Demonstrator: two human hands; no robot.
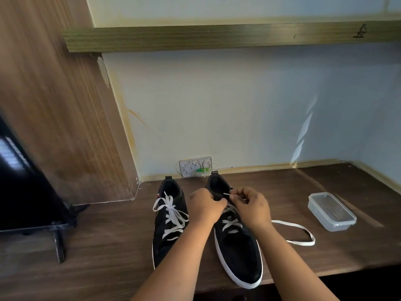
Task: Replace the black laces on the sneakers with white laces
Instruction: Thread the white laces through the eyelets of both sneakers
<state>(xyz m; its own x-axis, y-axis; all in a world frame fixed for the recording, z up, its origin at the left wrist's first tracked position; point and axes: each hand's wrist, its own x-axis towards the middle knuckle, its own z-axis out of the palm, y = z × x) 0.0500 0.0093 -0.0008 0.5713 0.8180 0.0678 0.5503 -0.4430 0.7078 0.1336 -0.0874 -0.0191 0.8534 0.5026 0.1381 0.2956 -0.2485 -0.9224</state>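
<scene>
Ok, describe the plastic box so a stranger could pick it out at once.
Start at the dark wooden desk, then go right of the two sneakers. The plastic box sits alone near the right wall, beyond the loose white lace. It is the only clear, lidded thing there.

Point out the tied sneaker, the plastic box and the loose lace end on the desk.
Tied sneaker [168, 240]: head view, on its black side below the laces.
Plastic box [332, 211]: head view, on its clear lid.
Loose lace end [303, 243]: head view, on the loop by its tip.

head cam | looks forward-down | near desk [325, 246] | wall beyond
</scene>
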